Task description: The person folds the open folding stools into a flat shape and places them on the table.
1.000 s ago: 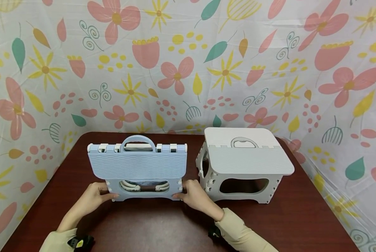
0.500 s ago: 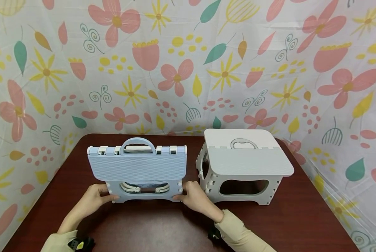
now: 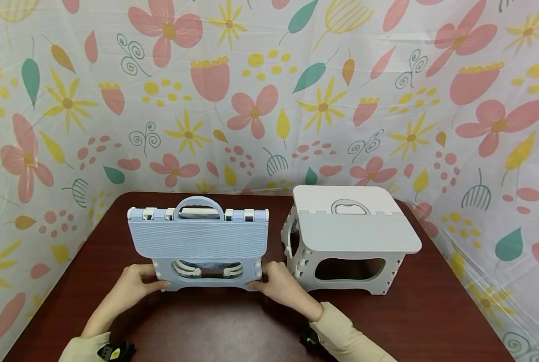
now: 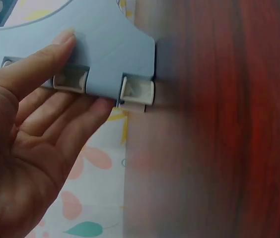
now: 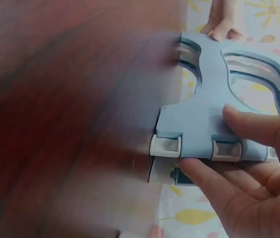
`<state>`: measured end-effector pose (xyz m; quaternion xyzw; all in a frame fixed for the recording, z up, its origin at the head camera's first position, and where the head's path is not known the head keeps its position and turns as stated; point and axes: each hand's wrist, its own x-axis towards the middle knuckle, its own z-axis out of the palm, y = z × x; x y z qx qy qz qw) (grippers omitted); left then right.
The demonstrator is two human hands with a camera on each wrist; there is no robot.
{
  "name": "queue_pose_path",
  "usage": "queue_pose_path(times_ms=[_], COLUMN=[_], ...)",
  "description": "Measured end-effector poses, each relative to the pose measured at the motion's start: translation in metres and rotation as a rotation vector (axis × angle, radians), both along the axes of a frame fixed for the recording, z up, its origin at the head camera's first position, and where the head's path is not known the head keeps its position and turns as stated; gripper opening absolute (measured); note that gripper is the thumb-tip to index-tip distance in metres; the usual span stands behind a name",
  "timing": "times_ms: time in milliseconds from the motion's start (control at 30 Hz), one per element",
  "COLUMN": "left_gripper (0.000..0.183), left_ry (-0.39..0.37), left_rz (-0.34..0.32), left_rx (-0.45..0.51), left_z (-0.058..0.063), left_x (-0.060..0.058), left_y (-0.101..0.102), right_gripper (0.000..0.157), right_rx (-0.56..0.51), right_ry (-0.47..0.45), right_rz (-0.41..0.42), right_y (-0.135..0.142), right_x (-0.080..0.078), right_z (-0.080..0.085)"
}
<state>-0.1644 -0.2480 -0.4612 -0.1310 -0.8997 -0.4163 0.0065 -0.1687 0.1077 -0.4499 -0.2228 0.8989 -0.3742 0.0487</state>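
A blue folding stool [image 3: 197, 239] stands partly folded on the table, its top panel tilted down toward me and its carry handle [image 3: 198, 202] sticking up. At the lower left corner of its front leg panel my left hand [image 3: 131, 286] pinches the edge, thumb in front and fingers behind. My right hand [image 3: 278, 282] grips the lower right corner the same way. In the left wrist view the thumb presses the blue panel [image 4: 105, 44] beside white hinge pieces [image 4: 137, 90]. The right wrist view has the right thumb on the panel [image 5: 199, 119], fingers behind the hinges.
To the right a white and grey folding stool [image 3: 355, 231] stands unfolded, close to my right hand. The dark red-brown table [image 3: 215, 327] carries both stools. Behind it hangs a flower-patterned cloth [image 3: 260, 100].
The hands and the blue stool hold almost the same pose. The whole head view has shifted slightly.
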Motion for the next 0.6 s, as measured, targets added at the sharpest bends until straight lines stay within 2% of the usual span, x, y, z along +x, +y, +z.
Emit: queue_pose_path(times_ms=[167,300,400,600], left_gripper=[0.040,0.046,0.056,0.075], left_ry=[-0.015,0.016,0.040,0.051], left_rz=[0.070,0.115,0.138,0.129], left_rx=[-0.007,-0.039,-0.059,-0.059], left_z=[0.003,0.004,0.004,0.004], left_x=[0.005,0.004,0.001,-0.001], left_y=[-0.003,-0.005,-0.005,-0.004], right_gripper=[0.013,0.014,0.016,0.023], right_rx=[0.061,0.100,0.120,0.165], right_ry=[0.081,0.137,0.138,0.082], right_rz=[-0.027,-0.067,-0.100,-0.128], right_y=[0.001,0.001,0.001,0.001], right_x=[0.005,0.009,0.012,0.017], right_z=[0.001,0.005,0.009,0.014])
